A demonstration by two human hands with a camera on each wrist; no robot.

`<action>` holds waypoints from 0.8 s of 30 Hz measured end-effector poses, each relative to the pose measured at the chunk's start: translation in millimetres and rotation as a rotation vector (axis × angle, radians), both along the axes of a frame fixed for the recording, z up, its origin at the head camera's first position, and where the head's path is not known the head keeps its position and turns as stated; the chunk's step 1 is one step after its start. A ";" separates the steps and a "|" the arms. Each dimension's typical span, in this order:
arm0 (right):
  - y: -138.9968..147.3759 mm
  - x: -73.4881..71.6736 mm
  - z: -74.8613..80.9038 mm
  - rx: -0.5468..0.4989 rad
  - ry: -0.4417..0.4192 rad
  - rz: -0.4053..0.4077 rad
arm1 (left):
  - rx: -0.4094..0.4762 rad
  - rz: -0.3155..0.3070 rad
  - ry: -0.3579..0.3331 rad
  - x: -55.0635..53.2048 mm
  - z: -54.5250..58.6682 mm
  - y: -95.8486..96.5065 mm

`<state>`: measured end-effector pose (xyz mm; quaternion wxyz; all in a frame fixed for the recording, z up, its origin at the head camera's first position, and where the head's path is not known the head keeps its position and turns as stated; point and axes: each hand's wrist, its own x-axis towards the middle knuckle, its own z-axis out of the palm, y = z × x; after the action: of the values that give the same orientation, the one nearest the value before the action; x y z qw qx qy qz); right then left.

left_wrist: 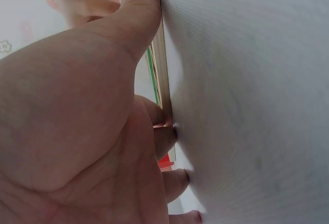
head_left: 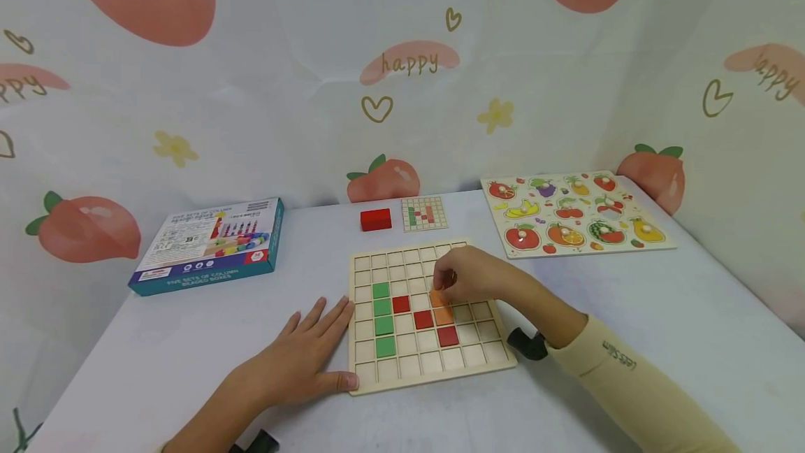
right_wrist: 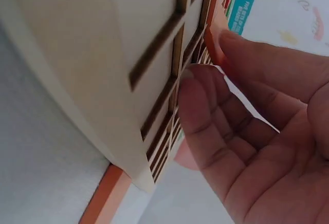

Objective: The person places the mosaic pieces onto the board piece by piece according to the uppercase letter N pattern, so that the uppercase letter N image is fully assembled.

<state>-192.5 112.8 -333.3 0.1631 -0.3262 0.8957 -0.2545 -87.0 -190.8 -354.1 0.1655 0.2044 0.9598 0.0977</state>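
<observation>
A wooden grid board (head_left: 434, 365) lies flat, with a column of several green tiles (head_left: 383, 326), three separate red tiles (head_left: 448, 335) and an orange tile (head_left: 443, 315) in its cells. My right hand (head_left: 472, 275) is over the board's right half, thumb and fingertips pinching another orange tile (right_wrist: 218, 36) at the cell just behind that orange one. On the table at the board's left side, my left hand (head_left: 302, 358) is spread out. Its fingertips reach the board's left edge, and the thumb (left_wrist: 141, 8) rests at the near left corner.
Behind the board sit a red block-like stack (head_left: 375, 219) and a small pattern card (head_left: 424, 214) printed with coloured squares. A blue and white box (head_left: 210, 243) lies at the back left. At the back right is a fruit puzzle board (head_left: 572, 219), close to the patterned backdrop.
</observation>
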 end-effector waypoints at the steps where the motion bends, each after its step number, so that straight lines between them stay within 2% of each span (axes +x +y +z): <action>1: 0.4 0.9 0.4 0.010 0.001 0.004 | 0.000 0.001 0.000 0.0 0.0 0.0; 8: -2.4 8.2 2.6 0.080 -0.051 -0.042 | -0.002 0.006 -0.005 -0.2 1.2 -0.2; 15: -1.8 10.1 2.1 0.073 -0.060 -0.043 | 0.002 0.011 -0.018 0.0 2.2 -0.1; 20: 6.2 9.4 5.0 0.049 -0.029 -0.026 | 0.000 0.006 -0.020 0.0 1.6 -0.1; 24: 18.8 5.1 10.2 0.046 -0.006 -0.054 | 0.006 0.003 -0.019 0.2 1.5 -0.3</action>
<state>-187.3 131.5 -323.1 0.1665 -0.2975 0.9092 -0.2393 -86.8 -191.1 -352.6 0.1741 0.2027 0.9582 0.1026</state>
